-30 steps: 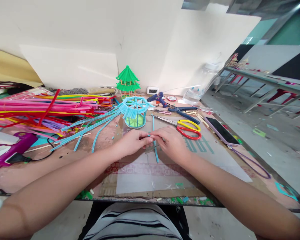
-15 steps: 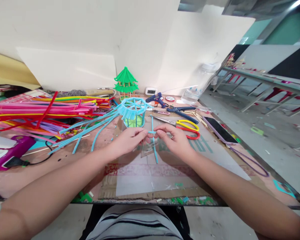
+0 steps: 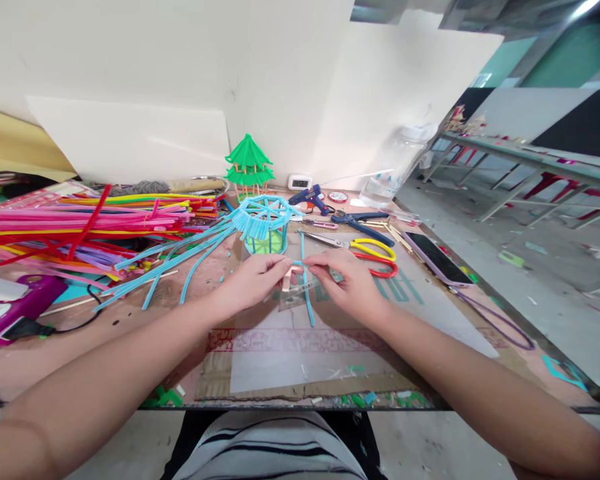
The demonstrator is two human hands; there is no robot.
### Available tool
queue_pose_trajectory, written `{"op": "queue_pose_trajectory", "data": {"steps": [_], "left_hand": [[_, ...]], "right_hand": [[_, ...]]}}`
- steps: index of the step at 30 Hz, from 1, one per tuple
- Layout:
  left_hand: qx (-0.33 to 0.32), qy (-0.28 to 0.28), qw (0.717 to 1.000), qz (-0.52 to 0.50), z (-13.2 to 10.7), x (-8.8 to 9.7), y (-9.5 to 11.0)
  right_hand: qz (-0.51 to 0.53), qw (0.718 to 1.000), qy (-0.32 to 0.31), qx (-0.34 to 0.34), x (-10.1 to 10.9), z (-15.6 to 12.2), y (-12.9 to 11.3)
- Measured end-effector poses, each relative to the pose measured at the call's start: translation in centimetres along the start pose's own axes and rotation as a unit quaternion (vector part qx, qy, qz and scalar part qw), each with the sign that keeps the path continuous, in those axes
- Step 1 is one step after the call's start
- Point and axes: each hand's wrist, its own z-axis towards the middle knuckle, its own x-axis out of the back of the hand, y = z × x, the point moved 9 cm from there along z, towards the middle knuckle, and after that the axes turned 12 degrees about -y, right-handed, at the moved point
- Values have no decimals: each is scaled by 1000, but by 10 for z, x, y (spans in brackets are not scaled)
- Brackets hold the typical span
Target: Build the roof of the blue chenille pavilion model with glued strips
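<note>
Short blue stem (image 3: 298, 263): located over the worktop (image 3: 130, 312), long axis side to side, crosswise to the longer blue strip (image 3: 309, 309); left hand (image 3: 258, 276) and right hand (image 3: 347, 280) equally near, fingers pinched closed at opposite ends; clear ruler (image 3: 296, 296) just below

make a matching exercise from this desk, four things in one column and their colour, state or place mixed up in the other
Things
1. scissors
2. phone
3. bottle
4. long blue strip

Descriptions
A. see-through
B. lies closest to the fingers
C. part yellow, part red
D. black face, purple edge

Pairs: 1-C, 2-D, 3-A, 4-B
</note>
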Motion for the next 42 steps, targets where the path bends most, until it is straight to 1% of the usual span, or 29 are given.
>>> {"op": "queue_pose_trajectory", "data": {"steps": [4,7,12,16,21,25,27,30,32,34,37,39,42], "left_hand": [[-8,-11,1000,-1,2,-1,-1],[-18,-31,999,-11,4,-4,0],[-3,-60,998,-35,4,-8,-3],[3,-45,998,-35,5,-7,-10],[-17,-37,999,-23,7,-7,-13],[-22,-32,999,-8,4,-7,-6],[-15,-21,1000,-15,2,-6,-2],[22,-4,998,-65,1,-3,-2],[54,-15,990,-126,3,-6,-10],[79,-37,976,-200,7,-11,-20],[98,-57,950,-293,10,-16,-32],[105,-63,938,-323,11,-18,-35],[109,-75,934,-331,10,-18,-35]], "right_hand": [[-1,1000,8,-18,1,0,3],[-8,1000,5,-13,1,0,3],[-15,1000,6,-5,2,0,3],[-12,1000,5,-3,1,0,4],[-43,999,-5,7,0,1,0],[-88,996,-16,26,-1,1,-7],[-106,993,-29,34,-5,0,-9],[-114,992,-43,32,-8,0,-10],[-106,993,-43,30,-9,0,-11],[-91,995,-45,26,-10,1,-10],[-76,996,-49,17,-11,2,-9],[-70,996,-48,15,-11,2,-9],[-59,997,-50,7,-12,3,-6]]}}
